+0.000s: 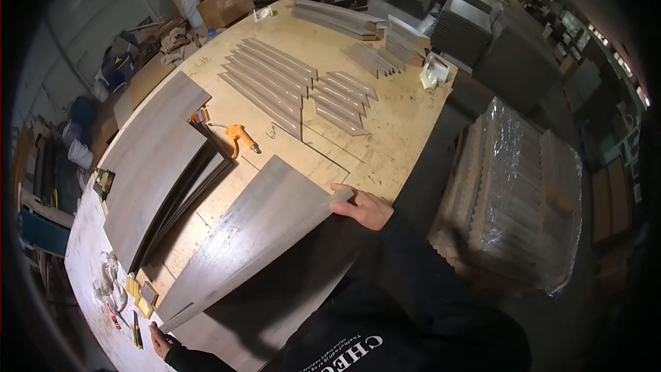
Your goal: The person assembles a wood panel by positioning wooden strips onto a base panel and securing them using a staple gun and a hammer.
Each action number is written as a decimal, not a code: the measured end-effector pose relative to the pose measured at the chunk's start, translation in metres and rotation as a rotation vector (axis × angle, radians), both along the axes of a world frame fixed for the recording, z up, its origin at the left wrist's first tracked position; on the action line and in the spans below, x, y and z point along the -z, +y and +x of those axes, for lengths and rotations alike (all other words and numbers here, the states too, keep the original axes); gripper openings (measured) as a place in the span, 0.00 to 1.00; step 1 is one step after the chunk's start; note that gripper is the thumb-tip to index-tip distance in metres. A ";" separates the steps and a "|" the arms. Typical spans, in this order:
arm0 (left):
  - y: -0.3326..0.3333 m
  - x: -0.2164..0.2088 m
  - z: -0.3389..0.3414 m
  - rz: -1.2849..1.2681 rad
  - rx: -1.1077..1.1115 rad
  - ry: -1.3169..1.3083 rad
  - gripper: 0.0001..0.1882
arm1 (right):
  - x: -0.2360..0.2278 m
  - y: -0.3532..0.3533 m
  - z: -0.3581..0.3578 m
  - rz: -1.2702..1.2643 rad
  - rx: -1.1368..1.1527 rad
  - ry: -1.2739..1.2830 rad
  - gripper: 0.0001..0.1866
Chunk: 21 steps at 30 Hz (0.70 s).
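A grey-brown wooden panel (pixel 248 234) is tilted over the near side of the table, held at both ends. My right hand (pixel 365 208) grips its right end, thumb on the upper face and fingers around the edge. At the opposite corner, on the lower left, my left hand (pixel 160 341) closes on the edge; part of its fingers is hidden. Beneath, in shadow, lies another grey-brown panel (pixel 289 306). To the left rises a stack of similar panels (pixel 155 158). An orange air blow gun (pixel 241 139) rests on the tabletop beyond the held panel.
Narrow wooden strips (pixel 268 79) lie in rows across the wooden table (pixel 392 158). A yellow-black utility knife (pixel 138 331) and yellow blocks (pixel 140 296) sit at the left. Plastic-wrapped boards (pixel 509 193) stand on the right. Cardboard boxes (pixel 227 1) and people are in the background.
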<state>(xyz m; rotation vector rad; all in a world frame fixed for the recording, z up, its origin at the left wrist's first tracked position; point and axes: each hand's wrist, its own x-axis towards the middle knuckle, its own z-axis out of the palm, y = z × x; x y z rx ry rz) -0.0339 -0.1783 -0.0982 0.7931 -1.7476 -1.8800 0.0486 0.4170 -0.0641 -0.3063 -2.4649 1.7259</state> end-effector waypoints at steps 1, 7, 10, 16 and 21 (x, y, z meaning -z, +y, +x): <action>0.006 -0.005 0.005 -0.099 0.029 -0.001 0.20 | -0.009 -0.002 -0.004 0.009 0.025 0.026 0.31; 0.002 0.008 -0.016 -0.056 -0.091 0.060 0.20 | -0.024 0.017 -0.036 0.050 -0.040 -0.214 0.28; 0.002 0.013 -0.022 -0.061 -0.128 0.063 0.21 | -0.033 0.021 -0.045 -0.038 -0.070 -0.297 0.28; -0.009 0.021 -0.019 -0.119 -0.151 0.130 0.25 | -0.027 0.009 -0.046 0.274 0.007 0.017 0.22; 0.003 0.019 -0.022 -0.113 -0.263 0.129 0.25 | 0.004 -0.008 -0.049 -0.487 0.023 0.315 0.15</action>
